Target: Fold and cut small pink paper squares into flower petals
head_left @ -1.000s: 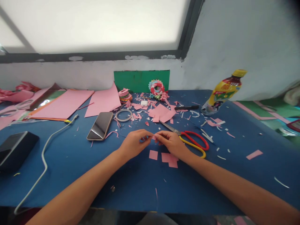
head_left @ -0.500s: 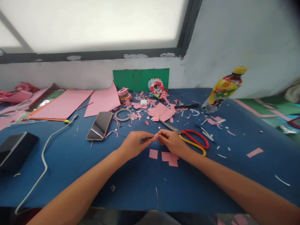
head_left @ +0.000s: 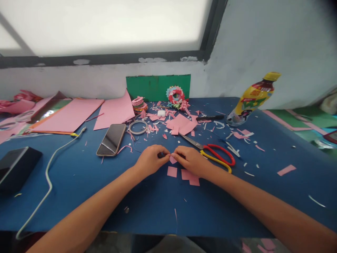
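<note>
A small piece of pink paper is pinched between the fingertips of my left hand and my right hand, which almost meet over the middle of the table. Part of the piece is hidden behind the fingers. Just below it lies a pink paper square. More pink squares overlap under my right hand and wrist. Scissors with one red and one yellow handle lie beyond my right hand, blades pointing away to the left, touching nothing held.
A phone, a tape roll and a white cable lie to the left. Behind are pink sheets, paper scraps, a paper ring and a black pen. A bottle stands at right.
Both hands have turned slightly, and the fingertips press closer together. More of the pink piece now shows below them, with a pointed lower end. The things on the table keep their places.
</note>
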`<action>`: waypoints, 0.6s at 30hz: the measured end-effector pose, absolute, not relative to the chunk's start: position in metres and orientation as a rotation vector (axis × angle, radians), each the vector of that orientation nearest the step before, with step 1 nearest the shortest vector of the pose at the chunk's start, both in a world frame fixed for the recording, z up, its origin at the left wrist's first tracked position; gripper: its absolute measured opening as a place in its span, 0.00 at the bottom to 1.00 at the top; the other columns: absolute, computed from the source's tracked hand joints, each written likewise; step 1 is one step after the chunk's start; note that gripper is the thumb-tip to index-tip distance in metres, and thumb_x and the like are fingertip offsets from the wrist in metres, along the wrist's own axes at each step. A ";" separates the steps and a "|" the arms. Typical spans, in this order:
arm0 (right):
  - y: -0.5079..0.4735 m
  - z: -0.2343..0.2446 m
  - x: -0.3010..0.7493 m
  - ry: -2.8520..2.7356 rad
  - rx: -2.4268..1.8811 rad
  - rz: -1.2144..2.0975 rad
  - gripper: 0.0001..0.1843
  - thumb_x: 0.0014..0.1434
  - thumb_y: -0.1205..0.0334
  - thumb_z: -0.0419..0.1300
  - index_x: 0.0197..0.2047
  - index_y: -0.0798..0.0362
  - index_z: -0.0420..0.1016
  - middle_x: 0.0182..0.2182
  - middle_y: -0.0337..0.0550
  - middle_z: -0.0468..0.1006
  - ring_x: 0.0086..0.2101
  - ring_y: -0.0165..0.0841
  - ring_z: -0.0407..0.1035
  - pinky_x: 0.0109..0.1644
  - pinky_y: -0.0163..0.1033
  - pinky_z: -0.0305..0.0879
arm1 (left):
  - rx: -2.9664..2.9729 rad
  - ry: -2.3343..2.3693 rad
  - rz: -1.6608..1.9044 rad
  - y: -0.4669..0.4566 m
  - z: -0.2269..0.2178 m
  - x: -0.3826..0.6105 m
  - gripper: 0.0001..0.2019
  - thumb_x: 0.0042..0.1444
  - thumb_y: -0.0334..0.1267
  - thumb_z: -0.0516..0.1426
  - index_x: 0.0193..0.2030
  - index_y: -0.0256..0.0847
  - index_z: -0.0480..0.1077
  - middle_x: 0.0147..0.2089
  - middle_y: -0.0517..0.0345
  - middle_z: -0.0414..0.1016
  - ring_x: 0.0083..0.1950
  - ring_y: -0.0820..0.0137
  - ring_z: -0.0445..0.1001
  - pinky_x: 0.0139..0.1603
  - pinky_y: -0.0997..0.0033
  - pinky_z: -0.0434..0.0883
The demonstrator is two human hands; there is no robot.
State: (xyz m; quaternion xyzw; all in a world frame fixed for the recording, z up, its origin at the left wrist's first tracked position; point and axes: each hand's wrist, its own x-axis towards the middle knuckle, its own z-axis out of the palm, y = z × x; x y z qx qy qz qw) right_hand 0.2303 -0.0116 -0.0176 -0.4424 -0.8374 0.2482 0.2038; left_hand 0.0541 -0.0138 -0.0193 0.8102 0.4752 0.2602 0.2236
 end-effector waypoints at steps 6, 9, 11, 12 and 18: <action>-0.009 -0.022 0.235 -2.383 -1.209 0.573 0.04 0.56 0.67 0.55 0.30 0.55 0.70 0.29 0.41 0.70 0.30 0.29 0.64 0.34 0.34 0.59 | 2.342 1.262 0.646 -0.012 -0.023 0.055 0.05 0.51 0.32 0.56 0.28 0.39 0.73 0.28 0.60 0.73 0.32 0.72 0.67 0.33 0.74 0.63; -0.006 -0.024 0.240 -2.420 -1.109 0.552 0.05 0.57 0.67 0.55 0.36 0.54 0.72 0.33 0.42 0.71 0.31 0.28 0.66 0.36 0.34 0.62 | 2.381 1.244 0.626 -0.012 -0.024 0.055 0.04 0.50 0.31 0.56 0.28 0.39 0.72 0.29 0.60 0.72 0.33 0.71 0.67 0.35 0.73 0.63; -0.003 -0.026 0.243 -2.466 -1.005 0.495 0.08 0.58 0.67 0.54 0.40 0.53 0.71 0.35 0.43 0.71 0.33 0.29 0.67 0.38 0.34 0.63 | 2.397 1.233 0.614 -0.012 -0.024 0.054 0.04 0.50 0.31 0.56 0.29 0.39 0.72 0.30 0.60 0.72 0.33 0.71 0.68 0.35 0.73 0.63; -0.002 -0.027 0.244 -2.493 -0.950 0.452 0.09 0.58 0.67 0.53 0.41 0.53 0.72 0.36 0.43 0.72 0.34 0.29 0.68 0.39 0.34 0.64 | 2.403 1.229 0.611 -0.012 -0.025 0.054 0.04 0.51 0.31 0.56 0.29 0.39 0.72 0.30 0.60 0.72 0.33 0.71 0.68 0.35 0.73 0.63; 0.005 -0.034 0.251 -2.646 -0.746 0.108 0.11 0.61 0.66 0.49 0.37 0.55 0.73 0.33 0.44 0.72 0.33 0.32 0.67 0.36 0.35 0.65 | 2.438 1.204 0.586 -0.009 -0.025 0.052 0.05 0.52 0.31 0.55 0.32 0.39 0.73 0.31 0.59 0.73 0.34 0.71 0.69 0.35 0.74 0.65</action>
